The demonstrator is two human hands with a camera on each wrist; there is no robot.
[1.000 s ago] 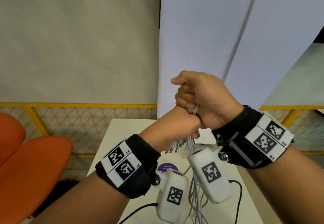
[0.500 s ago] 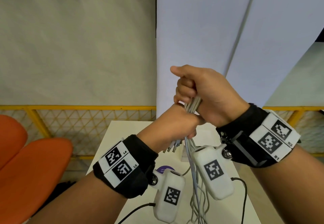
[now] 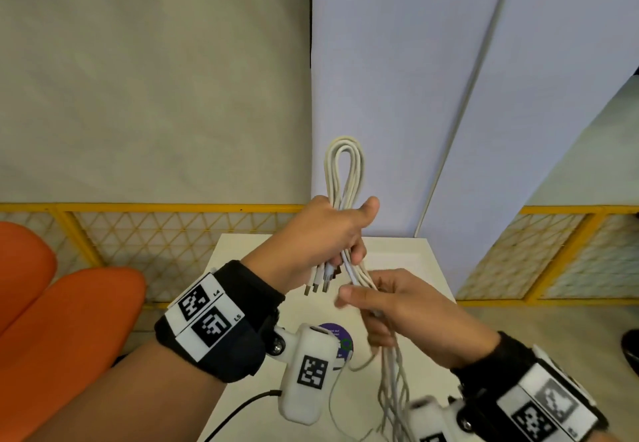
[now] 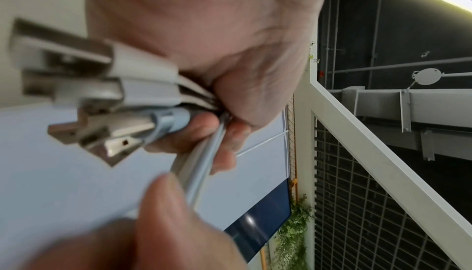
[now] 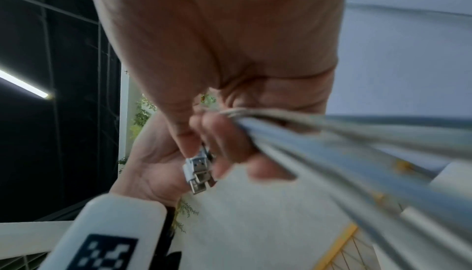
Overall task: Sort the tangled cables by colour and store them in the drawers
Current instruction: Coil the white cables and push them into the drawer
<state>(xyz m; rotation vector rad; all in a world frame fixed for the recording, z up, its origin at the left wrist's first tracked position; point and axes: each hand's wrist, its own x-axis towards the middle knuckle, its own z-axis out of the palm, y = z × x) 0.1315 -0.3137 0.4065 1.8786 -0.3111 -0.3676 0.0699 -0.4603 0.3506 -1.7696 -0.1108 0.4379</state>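
A bundle of white cables (image 3: 344, 168) is held up above the table, its folded loop standing over my left hand (image 3: 323, 237). That hand grips the bundle in its fist, with several USB plugs (image 3: 320, 279) poking out below it; the left wrist view shows the plugs (image 4: 84, 100) close up. Just below, my right hand (image 3: 383, 307) is curled round the hanging strands (image 3: 390, 379), which trail down out of the picture. In the right wrist view the strands (image 5: 357, 153) run off to the right, blurred. No drawers are in view.
A white table (image 3: 397, 251) lies below my hands, with a purple round sticker (image 3: 330, 331) near its middle. An orange seat (image 3: 69, 320) stands at the left. A yellow mesh fence (image 3: 155, 234) and pale blue panels (image 3: 397, 78) are behind.
My right hand has left the top of the bundle and dropped below the left hand, now holding the hanging strands. The folded loop now stands bare above my left fist.
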